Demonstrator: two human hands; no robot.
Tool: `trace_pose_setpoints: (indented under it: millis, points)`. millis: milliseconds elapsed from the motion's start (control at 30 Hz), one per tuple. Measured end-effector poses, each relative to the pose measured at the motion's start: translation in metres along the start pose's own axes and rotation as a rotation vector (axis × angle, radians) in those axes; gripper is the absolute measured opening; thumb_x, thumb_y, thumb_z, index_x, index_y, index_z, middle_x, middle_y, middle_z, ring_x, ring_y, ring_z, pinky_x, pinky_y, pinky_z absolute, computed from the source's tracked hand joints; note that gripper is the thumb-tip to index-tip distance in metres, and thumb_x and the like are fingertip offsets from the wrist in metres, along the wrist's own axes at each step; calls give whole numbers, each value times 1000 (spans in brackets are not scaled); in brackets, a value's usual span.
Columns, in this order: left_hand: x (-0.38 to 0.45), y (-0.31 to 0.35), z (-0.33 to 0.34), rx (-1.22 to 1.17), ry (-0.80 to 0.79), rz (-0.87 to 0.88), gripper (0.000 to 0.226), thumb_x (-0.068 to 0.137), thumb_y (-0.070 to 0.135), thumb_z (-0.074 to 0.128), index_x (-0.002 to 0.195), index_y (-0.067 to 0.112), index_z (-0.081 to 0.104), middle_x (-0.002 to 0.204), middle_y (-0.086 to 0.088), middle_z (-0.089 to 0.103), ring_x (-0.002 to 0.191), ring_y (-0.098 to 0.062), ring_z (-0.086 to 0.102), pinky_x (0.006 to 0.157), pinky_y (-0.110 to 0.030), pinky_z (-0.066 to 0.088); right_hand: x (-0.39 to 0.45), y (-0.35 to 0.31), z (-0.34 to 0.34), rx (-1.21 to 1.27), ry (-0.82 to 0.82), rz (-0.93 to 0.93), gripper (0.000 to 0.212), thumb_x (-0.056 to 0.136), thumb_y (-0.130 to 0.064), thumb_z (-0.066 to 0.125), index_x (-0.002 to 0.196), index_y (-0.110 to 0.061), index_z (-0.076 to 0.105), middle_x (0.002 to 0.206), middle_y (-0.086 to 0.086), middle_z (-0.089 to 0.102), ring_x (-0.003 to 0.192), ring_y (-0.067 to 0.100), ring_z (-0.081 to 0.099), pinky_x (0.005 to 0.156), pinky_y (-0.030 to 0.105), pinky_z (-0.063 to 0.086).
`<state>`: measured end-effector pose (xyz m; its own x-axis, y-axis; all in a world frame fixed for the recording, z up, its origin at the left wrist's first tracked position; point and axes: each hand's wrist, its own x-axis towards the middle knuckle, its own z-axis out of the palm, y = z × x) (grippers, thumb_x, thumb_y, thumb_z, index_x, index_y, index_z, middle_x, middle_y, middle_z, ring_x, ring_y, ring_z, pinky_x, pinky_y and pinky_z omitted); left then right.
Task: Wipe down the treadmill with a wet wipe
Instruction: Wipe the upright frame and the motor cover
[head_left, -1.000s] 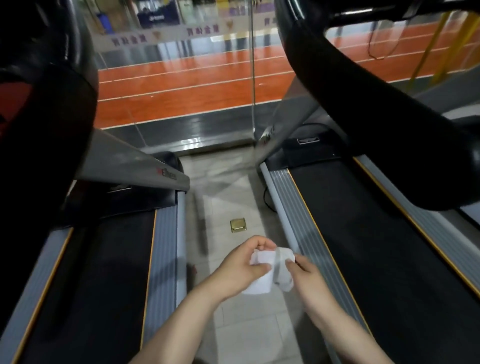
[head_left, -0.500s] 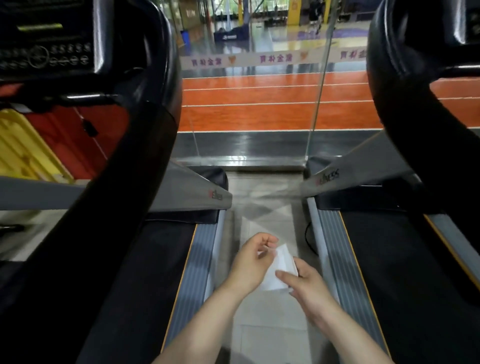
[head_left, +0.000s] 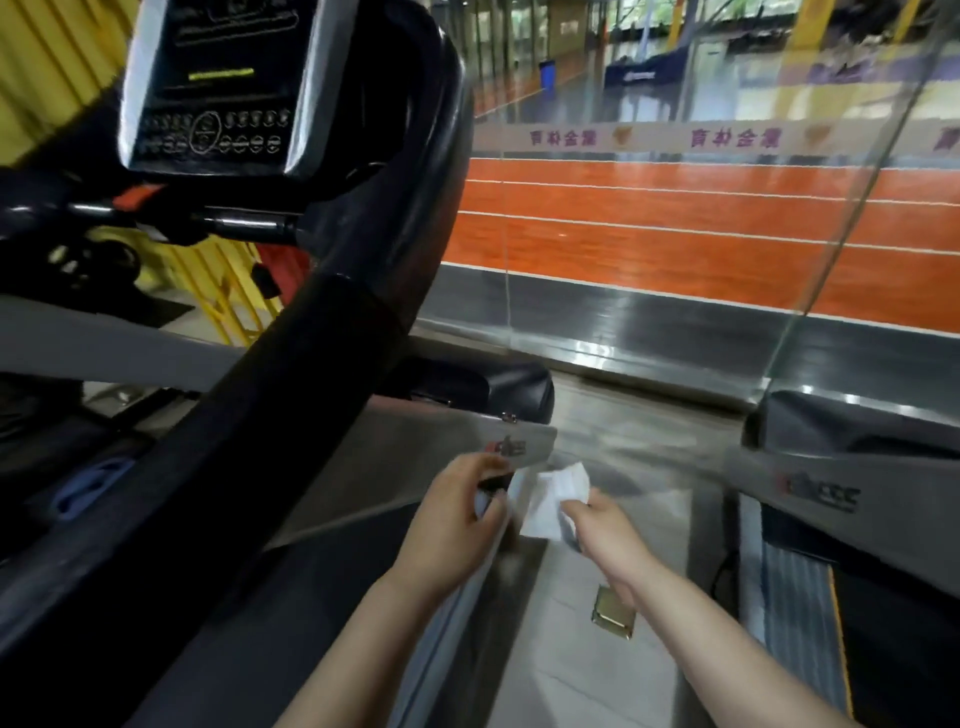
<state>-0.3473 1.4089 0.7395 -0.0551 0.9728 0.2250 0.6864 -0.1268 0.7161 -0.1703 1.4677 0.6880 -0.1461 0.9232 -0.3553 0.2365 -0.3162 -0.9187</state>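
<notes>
left hand (head_left: 457, 512): we pinch one edge of the wipe (head_left: 549, 496), fingers curled round it
right hand (head_left: 605, 530): we pinch the opposite lower edge, fingertips pressed together
wipe: white, stretched between both hands, over the floor gap just beside the treadmill (head_left: 332, 332) side rail
treadmill: console (head_left: 218, 88) upper left, blurred
floor: small gold plate (head_left: 614, 618) under our right wrist
second treadmill (head_left: 841, 493): at right

Two bare forearms, entering from 6 o'clock. Left hand (head_left: 457, 506) and right hand (head_left: 605, 527) both bare: no sleeves, gloves, watch, rings or bands visible. Fingernails short, unpainted.
</notes>
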Motion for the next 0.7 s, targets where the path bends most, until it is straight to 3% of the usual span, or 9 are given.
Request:
trace_pose_setpoints:
  millis: [100, 200, 300, 467, 600, 700]
  points:
    - [22, 15, -26, 193, 101, 96, 29, 85, 17, 59, 113, 22, 60, 115, 10, 59, 112, -7, 53, 97, -18, 39, 40, -34, 25, -98, -38, -114, 23, 97, -18, 47, 95, -4, 66, 95, 16, 71, 93, 32, 66, 79, 35, 50]
    - [43, 43, -60, 333, 227, 170, 33, 85, 17, 58, 118, 15, 60, 122, 2, 59, 123, -17, 50, 108, -24, 34, 54, -73, 54, -173, -114, -275, 22, 99, -21, 49, 98, -1, 60, 94, 14, 67, 91, 28, 63, 90, 44, 50]
    - [60, 71, -94, 573, 351, 248, 35, 86, 23, 55, 119, 13, 62, 128, -4, 60, 135, -27, 43, 116, -43, 30, 61, -106, 82, -346, -140, -488, 24, 98, -16, 46, 118, -10, 57, 108, 9, 65, 101, 26, 62, 90, 41, 50]
    - [81, 76, -134, 882, 407, 12, 48, 87, 21, 59, 134, 11, 52, 149, -13, 43, 141, -37, 33, 115, -53, 28, 46, -125, 117, -387, -414, -699, 44, 98, -5, 45, 141, -12, 48, 140, 10, 53, 129, 26, 48, 100, 20, 34]
    - [90, 65, -138, 975, 392, -60, 53, 90, 23, 53, 141, 13, 43, 152, -17, 40, 135, -39, 41, 105, -53, 39, 36, -117, 140, -194, -512, -911, 56, 93, -33, 37, 143, -9, 43, 147, 10, 45, 139, 24, 39, 117, 35, 28]
    - [88, 59, -131, 1059, 431, -25, 56, 89, 15, 52, 144, 12, 43, 151, -22, 40, 135, -42, 41, 107, -51, 38, 60, -98, 151, -93, -522, -892, 48, 100, -45, 38, 139, -18, 48, 147, 4, 46, 139, 21, 39, 119, 42, 26]
